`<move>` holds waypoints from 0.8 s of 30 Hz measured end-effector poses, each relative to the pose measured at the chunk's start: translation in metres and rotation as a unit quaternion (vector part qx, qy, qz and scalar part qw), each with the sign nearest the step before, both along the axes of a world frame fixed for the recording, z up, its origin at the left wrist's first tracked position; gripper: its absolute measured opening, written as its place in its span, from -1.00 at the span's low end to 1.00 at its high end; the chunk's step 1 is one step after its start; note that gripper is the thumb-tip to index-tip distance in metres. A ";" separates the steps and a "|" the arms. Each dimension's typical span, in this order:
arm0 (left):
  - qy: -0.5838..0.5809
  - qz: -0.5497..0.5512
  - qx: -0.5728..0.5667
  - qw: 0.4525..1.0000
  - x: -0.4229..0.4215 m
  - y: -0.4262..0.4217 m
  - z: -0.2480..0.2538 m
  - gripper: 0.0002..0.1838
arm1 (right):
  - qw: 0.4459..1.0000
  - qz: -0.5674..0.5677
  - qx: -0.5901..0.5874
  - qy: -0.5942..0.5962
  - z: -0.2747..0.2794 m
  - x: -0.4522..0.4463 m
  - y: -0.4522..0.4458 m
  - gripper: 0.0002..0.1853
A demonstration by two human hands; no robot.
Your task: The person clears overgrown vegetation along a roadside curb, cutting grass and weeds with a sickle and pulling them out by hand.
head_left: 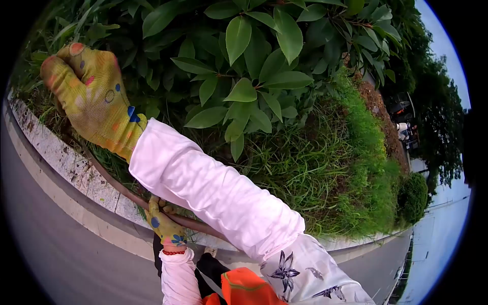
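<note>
Brown pole (122, 189) runs lengthwise along the curb (76, 165). Left hand (161, 221) curled around its nearer stretch; right hand (91, 94) fisted around it, farther out.

Broad-leaved bush (249, 91), glossy green, fills top centre. Pale stone kerb (66, 162), dark-speckled, curves along the left; grey road (51, 244) outside it. Right side: strip of brown soil (373, 109), round clipped shrub (413, 198) near its lower end, dark trees (434, 117) against blue sky (445, 239). White patch (404, 131) near trees: too small to identify.
</note>
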State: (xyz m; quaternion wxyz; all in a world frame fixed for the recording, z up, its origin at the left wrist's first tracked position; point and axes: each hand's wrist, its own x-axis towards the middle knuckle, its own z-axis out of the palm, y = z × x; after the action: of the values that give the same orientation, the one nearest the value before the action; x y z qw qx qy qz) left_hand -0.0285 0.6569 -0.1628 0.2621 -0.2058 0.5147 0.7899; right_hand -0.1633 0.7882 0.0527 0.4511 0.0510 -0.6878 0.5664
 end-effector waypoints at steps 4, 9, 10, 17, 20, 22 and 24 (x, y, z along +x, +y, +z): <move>-0.078 0.032 0.019 0.996 -0.002 0.004 -0.008 -0.86 | 0.882 -0.155 0.222 -0.385 -0.139 0.014 0.026 -0.68; -0.098 0.006 0.027 0.995 -0.001 0.009 -0.030 -0.82 | 0.739 -0.114 0.338 -0.572 -0.239 0.097 0.084 -0.64; -0.096 -0.004 0.035 0.995 0.000 0.011 -0.035 -0.82 | 0.735 -0.134 0.316 -0.585 -0.240 0.112 0.097 -0.64; -0.097 -0.052 -0.057 0.992 0.027 0.051 -0.011 -0.82 | 0.688 -0.255 0.246 -0.633 -0.278 0.168 0.197 -0.63; -0.102 -0.082 -0.071 0.989 0.034 0.059 -0.017 -0.85 | 0.651 -0.288 0.223 -0.666 -0.311 0.192 0.235 -0.62; -0.108 -0.102 -0.030 0.988 0.038 0.062 -0.019 -0.85 | 0.613 -0.303 0.207 -0.699 -0.335 0.216 0.260 -0.62; -0.117 -0.119 -0.043 0.985 0.031 0.064 -0.026 -0.86 | 0.568 -0.306 0.183 -0.742 -0.360 0.247 0.272 -0.61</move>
State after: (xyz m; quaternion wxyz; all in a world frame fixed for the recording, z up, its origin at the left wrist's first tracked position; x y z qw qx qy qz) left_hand 0.0028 0.7208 -0.1891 0.4033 -0.2454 0.5349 0.7007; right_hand 0.0835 1.0600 -0.3075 -0.0904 -0.5196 -0.8442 0.0957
